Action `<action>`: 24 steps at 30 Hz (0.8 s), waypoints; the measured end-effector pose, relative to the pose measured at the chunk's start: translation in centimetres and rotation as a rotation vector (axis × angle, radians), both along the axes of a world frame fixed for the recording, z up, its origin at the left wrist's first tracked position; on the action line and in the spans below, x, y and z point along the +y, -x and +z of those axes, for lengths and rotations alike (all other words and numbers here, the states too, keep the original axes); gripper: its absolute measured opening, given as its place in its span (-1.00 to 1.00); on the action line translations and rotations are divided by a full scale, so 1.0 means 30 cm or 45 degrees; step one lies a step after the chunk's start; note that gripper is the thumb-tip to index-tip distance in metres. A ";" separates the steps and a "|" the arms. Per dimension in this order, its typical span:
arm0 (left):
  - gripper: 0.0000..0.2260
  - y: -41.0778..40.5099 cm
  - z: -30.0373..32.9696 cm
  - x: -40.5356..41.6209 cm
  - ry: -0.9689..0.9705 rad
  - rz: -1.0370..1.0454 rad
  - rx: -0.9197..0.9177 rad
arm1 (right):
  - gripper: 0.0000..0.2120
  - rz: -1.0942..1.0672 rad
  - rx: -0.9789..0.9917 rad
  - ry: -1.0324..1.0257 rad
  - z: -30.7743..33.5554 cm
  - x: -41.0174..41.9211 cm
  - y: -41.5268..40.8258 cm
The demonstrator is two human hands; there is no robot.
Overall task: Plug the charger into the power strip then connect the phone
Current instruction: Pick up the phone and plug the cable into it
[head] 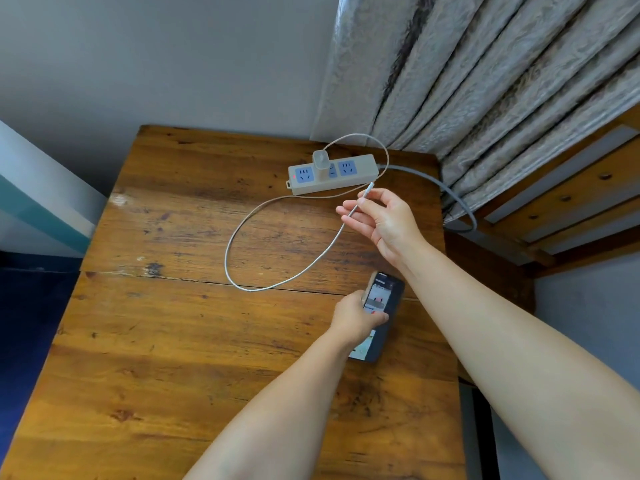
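Already seated: white cube charger (320, 163) in beige power strip (332, 173), bench's far-right corner. Pending: right hand (388, 223) pinches braided white cable (242, 223) near its plug end; left hand (358, 318) grips dark lit-screen phone (382, 313).

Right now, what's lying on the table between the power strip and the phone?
In the head view, only the charger cable loops across bare wood between the power strip and the phone; the right hand hovers there holding its free end.

Both arms reach forward: left hand (358, 315) curled in a grasp, right hand (384, 220) raised, fingers (349, 211) pinching.
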State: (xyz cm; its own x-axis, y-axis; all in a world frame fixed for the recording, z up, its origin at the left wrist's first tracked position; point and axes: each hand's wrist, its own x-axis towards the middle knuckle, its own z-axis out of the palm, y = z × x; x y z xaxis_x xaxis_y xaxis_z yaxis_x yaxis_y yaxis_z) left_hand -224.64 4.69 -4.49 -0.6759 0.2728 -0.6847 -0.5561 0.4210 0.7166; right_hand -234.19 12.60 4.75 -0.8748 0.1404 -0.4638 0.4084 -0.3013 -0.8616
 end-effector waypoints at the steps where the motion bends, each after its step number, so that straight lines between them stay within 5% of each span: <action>1: -0.75 -0.004 0.021 -0.019 -0.135 -0.045 -0.084 | -0.87 -0.002 0.010 0.009 0.006 0.001 0.007; 5: -0.79 -0.024 0.111 -0.157 -0.561 -0.200 -0.346 | -0.88 -0.037 0.041 0.079 0.035 -0.004 0.037; 11: -0.59 -0.011 0.235 -0.358 -1.061 0.152 -0.313 | -0.88 -0.034 -0.008 0.142 0.062 -0.080 0.070; 17: -0.56 0.098 0.376 -0.464 -1.381 0.407 -0.162 | -0.80 0.107 -0.031 0.004 0.056 -0.248 0.050; 21: -0.30 0.150 0.423 -0.519 -1.499 0.507 -0.196 | -0.77 0.238 -0.132 -0.003 0.043 -0.291 0.028; 24: -0.43 0.175 0.416 -0.564 -1.459 0.622 -0.178 | -0.81 0.247 -0.124 0.000 0.028 -0.304 0.015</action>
State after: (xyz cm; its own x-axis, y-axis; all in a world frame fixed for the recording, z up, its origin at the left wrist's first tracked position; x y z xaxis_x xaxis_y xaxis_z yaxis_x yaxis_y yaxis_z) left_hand -229.88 -12.23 7.99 -0.8149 0.4997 -0.2935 -0.5788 -0.6760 0.4561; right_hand -234.64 3.47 5.60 -0.8363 -0.0264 -0.5476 0.5403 -0.2093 -0.8150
